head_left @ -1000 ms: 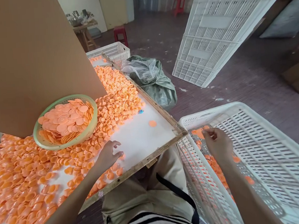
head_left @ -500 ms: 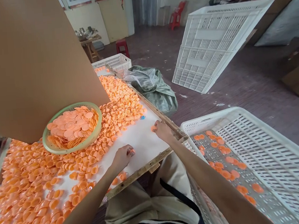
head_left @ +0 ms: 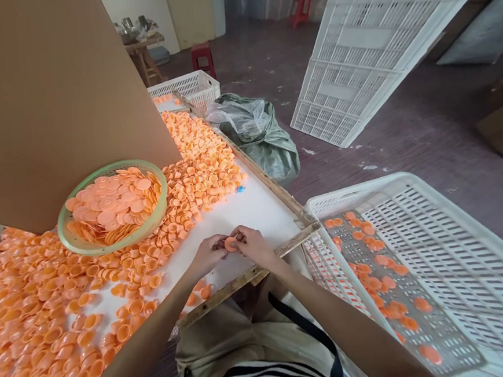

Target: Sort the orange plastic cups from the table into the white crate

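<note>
Over the white tabletop [head_left: 274,210], close to its wooden front edge, my two hands meet fingertip to fingertip. My right hand [head_left: 252,246] is closed, pinching a small round orange plastic disc [head_left: 230,244]. From the other side, my left hand [head_left: 208,254] is closed too, its thumb and fingers against the same orange piece; whatever else they hold is hidden. Loose orange plastic cups [head_left: 70,319] spread across the left of the table. Among them stands a pale green basket [head_left: 160,216] heaped with flat orange discs [head_left: 113,202].
A white crate [head_left: 476,229] at my right holds scattered orange pieces on a grey perforated sheet. A large cardboard box [head_left: 61,99] rises behind the basket. Beyond the table edge lie a green bag [head_left: 269,146] and a tilted stack of white crates [head_left: 367,63].
My right hand has come left and nearer with its disc, from the table's right edge to my left hand. My left hand has shifted slightly; the fingertips now meet. The view has tilted down.
</note>
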Tool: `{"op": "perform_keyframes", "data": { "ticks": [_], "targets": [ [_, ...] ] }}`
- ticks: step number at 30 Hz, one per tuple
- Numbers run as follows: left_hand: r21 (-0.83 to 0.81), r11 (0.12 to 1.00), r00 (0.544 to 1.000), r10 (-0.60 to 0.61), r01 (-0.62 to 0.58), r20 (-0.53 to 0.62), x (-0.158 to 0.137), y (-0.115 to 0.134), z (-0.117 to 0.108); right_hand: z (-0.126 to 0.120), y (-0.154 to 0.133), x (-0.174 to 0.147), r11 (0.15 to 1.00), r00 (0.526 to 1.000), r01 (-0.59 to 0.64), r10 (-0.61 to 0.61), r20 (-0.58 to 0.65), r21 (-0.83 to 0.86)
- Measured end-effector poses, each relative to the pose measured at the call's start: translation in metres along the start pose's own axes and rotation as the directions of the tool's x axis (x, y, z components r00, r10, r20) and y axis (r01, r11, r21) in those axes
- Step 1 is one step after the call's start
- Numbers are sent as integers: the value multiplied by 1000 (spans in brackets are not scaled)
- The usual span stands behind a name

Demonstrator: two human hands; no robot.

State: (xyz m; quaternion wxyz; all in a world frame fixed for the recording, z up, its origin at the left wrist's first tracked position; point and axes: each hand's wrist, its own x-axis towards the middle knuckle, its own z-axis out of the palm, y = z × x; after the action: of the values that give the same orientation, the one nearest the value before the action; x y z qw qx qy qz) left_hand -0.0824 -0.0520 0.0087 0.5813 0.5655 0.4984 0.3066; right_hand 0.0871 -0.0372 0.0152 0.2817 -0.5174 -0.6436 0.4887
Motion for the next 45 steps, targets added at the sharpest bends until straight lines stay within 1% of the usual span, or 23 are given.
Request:
{"op": "perform_keyframes", "data": {
  "ticks": [2,4,6,10,13,16,21,25,29,34,39,42,45],
  "targets": [
    [4,1000,1000,-11,11,-26,0,2,-1,1,3,3,1000,1000,-14,14,-17,1],
    [35,999,999,-1,3,-45,1,3,-2,1,5,6,999,999,-52,52,-6,2],
    [27,1000,999,-6,7,-33,3,4,-2,2,7,8,997,997,-73,73,-1,7],
    [-19,999,999,-38,37,-30,10,-1,-3,5,5,6,997,998,-69,69,-1,17],
    [-42,997,998,-61,60,-28,14,-4,-4,5,1,4,993,994,-112,111,11,26],
    [-61,996,997,-72,71,-16,14,-2,-6,4,-2,4,986,987,-157,155,32,48],
    [-51,992,994,-111,112,5,13,11,-7,6,2,5,989,989,-149,149,6,7],
    [-42,988,989,-149,149,6,14,18,-7,9,4,6,981,981,-195,194,-10,-26],
    [-42,989,990,-142,141,1,15,17,-6,8,2,6,975,975,-220,220,16,26],
    [-53,991,992,-127,126,-12,16,13,-6,8,1,3,977,978,-207,208,-9,45],
    [-41,989,990,-142,142,-1,15,17,-6,9,0,6,974,976,-216,216,8,69],
    [-31,984,984,-177,177,8,16,22,-7,8,0,10,960,962,-272,271,23,74],
    [-1,981,981,-193,193,-12,18,23,-6,6,-3,14,934,944,-327,316,92,142]
  ]
}}
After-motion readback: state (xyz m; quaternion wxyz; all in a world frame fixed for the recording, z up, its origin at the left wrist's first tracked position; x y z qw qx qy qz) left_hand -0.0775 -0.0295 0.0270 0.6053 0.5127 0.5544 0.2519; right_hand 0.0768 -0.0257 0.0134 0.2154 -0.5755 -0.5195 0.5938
